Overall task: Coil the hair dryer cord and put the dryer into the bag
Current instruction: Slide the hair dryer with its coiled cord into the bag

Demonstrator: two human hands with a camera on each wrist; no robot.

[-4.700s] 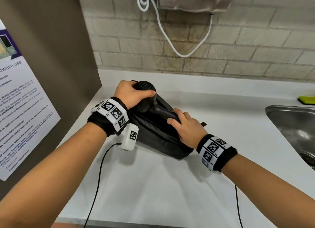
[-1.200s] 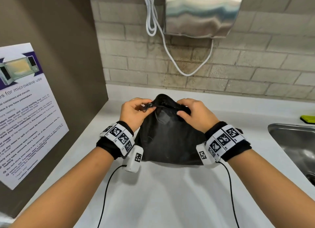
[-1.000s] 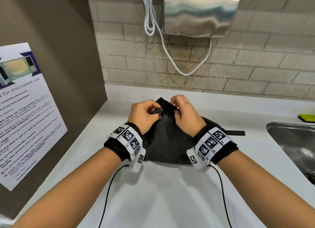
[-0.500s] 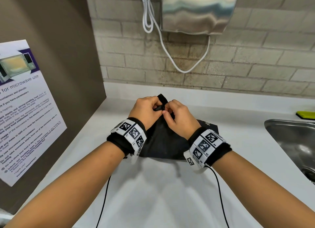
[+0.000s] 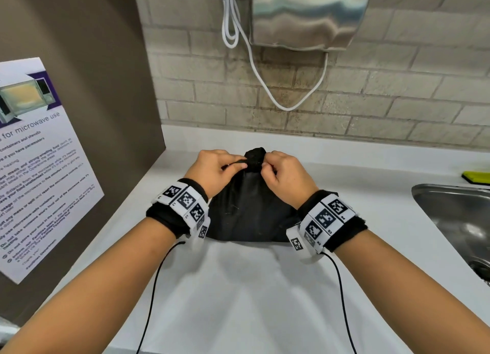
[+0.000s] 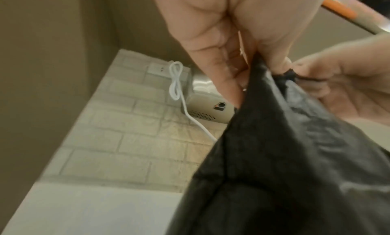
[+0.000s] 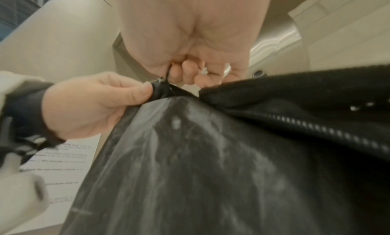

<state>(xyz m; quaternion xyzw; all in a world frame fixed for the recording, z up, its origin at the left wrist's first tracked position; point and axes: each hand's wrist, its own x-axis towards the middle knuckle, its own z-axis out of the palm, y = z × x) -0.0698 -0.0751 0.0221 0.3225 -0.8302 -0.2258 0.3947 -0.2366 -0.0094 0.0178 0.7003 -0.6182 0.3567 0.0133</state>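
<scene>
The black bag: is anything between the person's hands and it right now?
Nothing visible. Both hands are already on the black bag at its bunched top: the left hand pinches a short black tab there, and the right hand pinches the fabric beside it. The hair dryer itself is out of sight.

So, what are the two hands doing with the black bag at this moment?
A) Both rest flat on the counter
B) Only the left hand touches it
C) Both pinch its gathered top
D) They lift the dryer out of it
C: the left hand and the right hand both pinch the bunched top of the black bag, which sits on the counter.
</scene>
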